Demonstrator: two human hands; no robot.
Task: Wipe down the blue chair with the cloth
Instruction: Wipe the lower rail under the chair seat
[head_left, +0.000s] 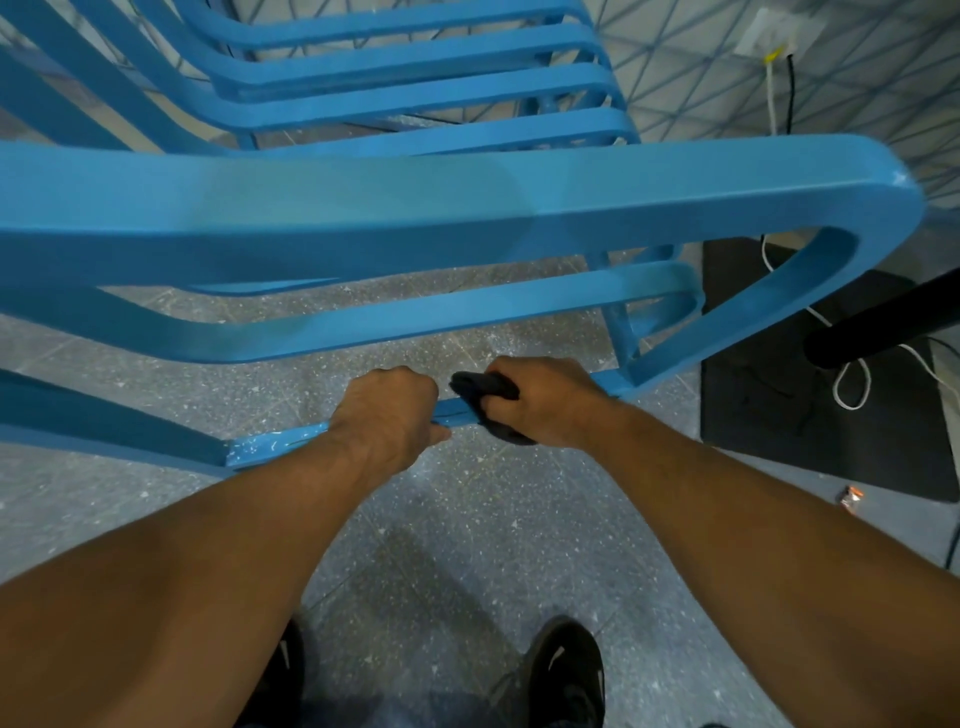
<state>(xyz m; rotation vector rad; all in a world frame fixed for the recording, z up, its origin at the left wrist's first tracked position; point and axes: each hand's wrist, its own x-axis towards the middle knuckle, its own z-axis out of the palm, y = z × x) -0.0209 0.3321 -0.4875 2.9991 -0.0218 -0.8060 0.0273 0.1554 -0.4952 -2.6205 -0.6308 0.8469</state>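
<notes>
The blue chair (363, 202) fills the upper half of the view, seen from behind and above, with broad curved slats. Its lowest rail (270, 444) runs near the floor and shows white scuffs. My left hand (387, 415) grips that rail with fingers curled over it. Just to its right, my right hand (540, 400) holds a dark cloth (485, 389) wrapped around the same rail. Part of the cloth hangs below the rail under my fingers.
The floor is grey speckled tile (441, 545). A black mat (810, 395) with a white cable (852, 379) lies to the right, beside a black pole (883, 327). A wall outlet (774, 36) sits at top right. My black shoes (566, 670) stand below.
</notes>
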